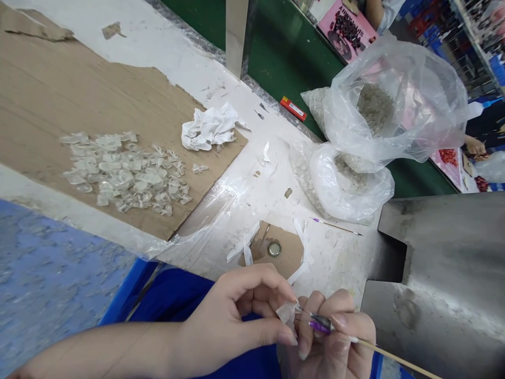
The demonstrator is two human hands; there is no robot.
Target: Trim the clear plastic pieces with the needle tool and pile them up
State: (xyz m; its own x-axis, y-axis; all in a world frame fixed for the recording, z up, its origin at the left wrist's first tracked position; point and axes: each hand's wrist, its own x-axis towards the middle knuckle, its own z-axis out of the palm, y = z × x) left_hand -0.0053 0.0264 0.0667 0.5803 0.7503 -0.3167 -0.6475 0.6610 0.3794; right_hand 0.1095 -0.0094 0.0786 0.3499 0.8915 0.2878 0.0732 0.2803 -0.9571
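My left hand (pixel 240 321) is low in the middle of the view, thumb and forefinger pinched on a small clear plastic piece (pixel 286 313). Right beside it my right hand (pixel 333 339) is closed on a thin brush (pixel 347 337) with a purple ferrule and a pale wooden handle that runs off to the lower right. The brush tip touches the clear piece. Both hands hover over my blue lap at the near table edge.
A heap of clear pieces (pixel 126 171) lies on brown cardboard (pixel 59 95) at left, with a crumpled white cloth (pixel 211 127) behind it. Plastic bags (pixel 394 100) of pieces stand at right, a second brush (pixel 337 226) and a bottle cap (pixel 274 248) nearby. A metal housing (pixel 445 273) fills the right.
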